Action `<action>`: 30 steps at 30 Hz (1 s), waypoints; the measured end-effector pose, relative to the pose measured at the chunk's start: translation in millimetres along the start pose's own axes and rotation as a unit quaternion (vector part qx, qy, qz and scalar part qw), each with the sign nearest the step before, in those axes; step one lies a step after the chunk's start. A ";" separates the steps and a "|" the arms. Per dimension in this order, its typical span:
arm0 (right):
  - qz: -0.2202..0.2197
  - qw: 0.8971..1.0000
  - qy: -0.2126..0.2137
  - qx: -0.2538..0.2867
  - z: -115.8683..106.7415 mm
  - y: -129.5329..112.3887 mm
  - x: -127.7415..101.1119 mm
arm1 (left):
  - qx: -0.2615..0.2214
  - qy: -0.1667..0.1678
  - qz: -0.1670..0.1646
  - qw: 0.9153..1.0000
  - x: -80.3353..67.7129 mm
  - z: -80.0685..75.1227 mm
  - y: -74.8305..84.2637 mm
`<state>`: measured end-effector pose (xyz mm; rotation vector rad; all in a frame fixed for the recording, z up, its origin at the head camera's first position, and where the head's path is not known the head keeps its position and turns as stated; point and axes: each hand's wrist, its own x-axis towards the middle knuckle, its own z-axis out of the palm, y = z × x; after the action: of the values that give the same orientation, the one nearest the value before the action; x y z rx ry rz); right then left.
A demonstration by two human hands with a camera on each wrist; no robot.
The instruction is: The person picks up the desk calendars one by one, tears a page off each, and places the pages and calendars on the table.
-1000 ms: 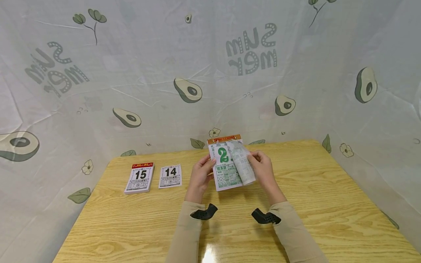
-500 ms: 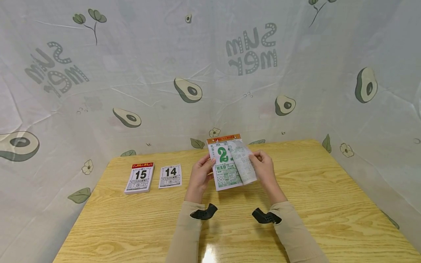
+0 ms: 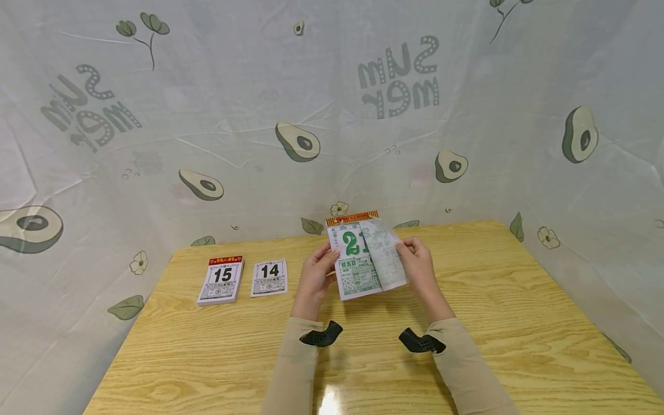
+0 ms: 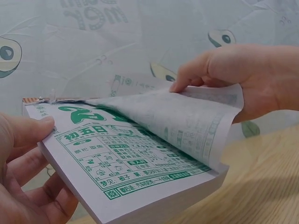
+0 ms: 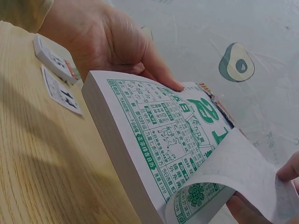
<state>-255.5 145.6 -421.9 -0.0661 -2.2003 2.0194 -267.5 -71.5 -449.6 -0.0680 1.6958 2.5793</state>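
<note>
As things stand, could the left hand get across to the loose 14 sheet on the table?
Probably yes: the loose 14 sheet lies flat on bare table beside the left hand, nothing between. But that hand grips the green calendar pad and must let go first.

Left hand (image 4: 23, 158) holds calendar pad (image 4: 135, 163); right hand (image 4: 247, 74) peels sheet (image 4: 187, 116).

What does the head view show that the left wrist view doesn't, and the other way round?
Only the head view shows the smaller calendar pad topped 15 and the loose sheet numbered 14 lying on the wooden table away from the hands, plus both beige sleeves. Only the left wrist view shows the thickness of the green calendar pad and the pale back of the peeled sheet up close. Both show the left hand gripping the pad's edge and the right hand pinching the peeled sheet.
</note>
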 end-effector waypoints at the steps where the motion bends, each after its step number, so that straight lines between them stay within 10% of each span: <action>1: 0.001 1.000 -0.002 0.002 0.0 -0.1 -0.1 | -0.001 0.002 0.000 1.000 0.0 -0.1 0.1; 30: 0.041 0.988 -0.027 0.146 -1.2 7.8 7.4 | -0.014 0.009 -0.011 1.000 0.7 -2.5 3.2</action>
<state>-263.2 148.5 -429.0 -0.0685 -1.9341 2.3931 -268.4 -75.1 -447.7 -0.1114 1.6553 2.5959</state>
